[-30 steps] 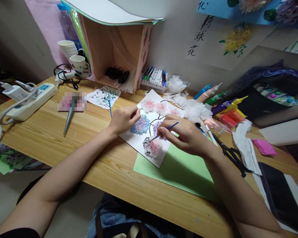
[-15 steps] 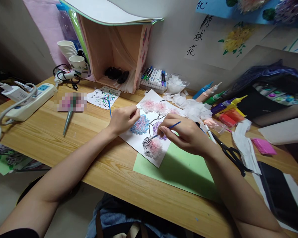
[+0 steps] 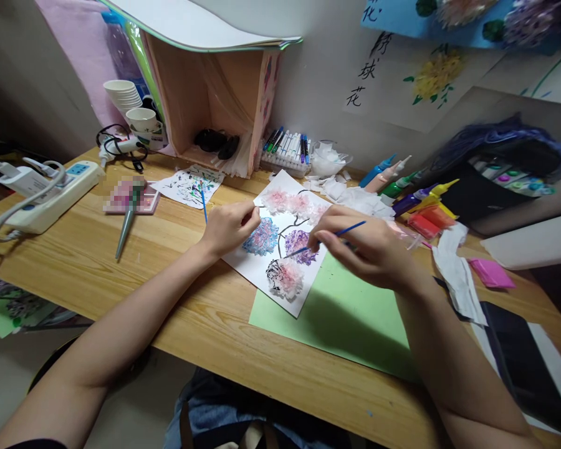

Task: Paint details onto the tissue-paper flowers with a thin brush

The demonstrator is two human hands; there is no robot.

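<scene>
My right hand (image 3: 359, 246) pinches a slim blue paintbrush (image 3: 352, 229). Its tip hovers near the top of a pale pink tissue-paper flower (image 3: 287, 280), whose left side carries black marks. This flower sits on a white card (image 3: 256, 267) with painted dark branches, a blue flower (image 3: 262, 236), a purple flower (image 3: 301, 247) and more pink ones (image 3: 280, 200). At the card's left edge rests my left hand (image 3: 231, 227), fingers curled and thumb against them; what they grip is hidden. A second blue stick (image 3: 204, 204) shows behind that hand, its lower end covered.
Green paper (image 3: 336, 318) lies under the card. Behind are a paint-stained tissue (image 3: 187, 186), markers (image 3: 287, 144) and torn white tissue (image 3: 362, 198). Paint bottles (image 3: 388, 169) stand at right. A power strip (image 3: 56, 196) and a pink palette (image 3: 147, 199) are at left.
My right hand has shifted right, drawing the brush tip up and away from the black-marked flower. More of the purple flower shows. My left hand stays at the card; the view has turned slightly.
</scene>
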